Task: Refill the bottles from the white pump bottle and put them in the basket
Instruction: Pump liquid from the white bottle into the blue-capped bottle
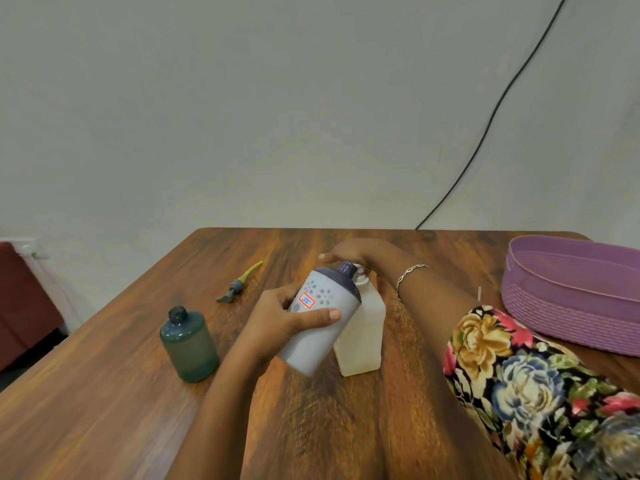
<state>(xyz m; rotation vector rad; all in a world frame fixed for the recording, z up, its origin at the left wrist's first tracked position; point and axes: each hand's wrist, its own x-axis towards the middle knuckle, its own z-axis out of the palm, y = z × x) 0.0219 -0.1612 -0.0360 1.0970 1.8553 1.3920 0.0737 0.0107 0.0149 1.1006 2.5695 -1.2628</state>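
My left hand [291, 317] grips a pale grey bottle [317, 337] with a dark blue top and a red-edged label, tilted so its open neck sits under the spout of the white pump bottle [363, 341]. The pump bottle stands on the wooden table [346, 427], partly hidden behind the grey one. On its pump head rests my right hand [349, 252], fingers laid flat. To the left stands a teal bottle [188, 344] with its neck open. Its teal pump with a yellow tube [239, 284] lies farther back. The purple basket [571, 306] sits at the right.
A black cable [485, 129] runs down the pale wall to the table's back edge. A dark red piece of furniture [24, 299] stands beyond the table's left edge. A small white stick [479, 293] shows just left of the basket.
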